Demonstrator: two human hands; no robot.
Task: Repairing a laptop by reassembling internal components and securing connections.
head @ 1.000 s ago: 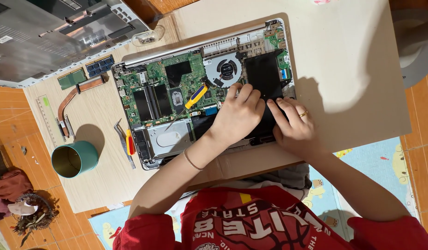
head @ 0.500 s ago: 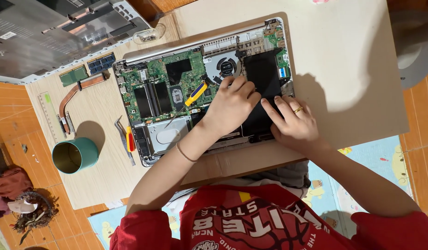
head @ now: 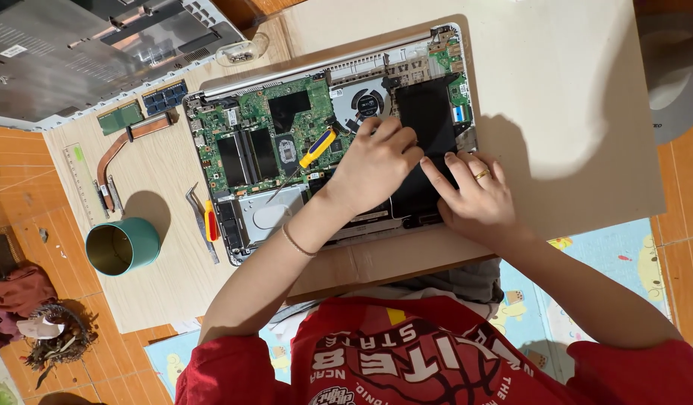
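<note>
- L hand [head: 376, 161]: fingers bent and close together, tips on the upper-left part of the black battery [head: 430, 112], just beside the fan [head: 367, 103]. Can't tell if they grip its edge or only press.
- R hand [head: 475, 196]: ring on one finger, fingers apart and flat, tips on the battery's lower-right part, palm over the laptop's front edge.
- Battery sits in the right half of the opened laptop base [head: 245, 238]. The green mainboard [head: 249, 124] fills the left half.
- Yellow/blue screwdriver [head: 317, 148] lies slanted on the board, handle end just beside the L hand.
- Open room: wide bare stretch of the wooden tabletop [head: 571, 90] right of the laptop. The left side is crowded.
- Left of the laptop: tweezers [head: 199, 211] and a small red/yellow tool [head: 210, 221] touching its edge, then a green tin cup [head: 123, 246] on its side, a copper heat pipe [head: 115, 150] and a clear ruler [head: 82, 178] at the table edge.
- Two memory sticks [head: 164, 94] lie by the grey bottom cover [head: 84, 52] top left. It has a small white rectangular sticker [head: 15, 51].
- Brown cardboard [head: 376, 264] lies under the laptop.
- Floor: orange tile [head: 16, 157], and a pale blue play mat [head: 612, 262] below right.
</note>
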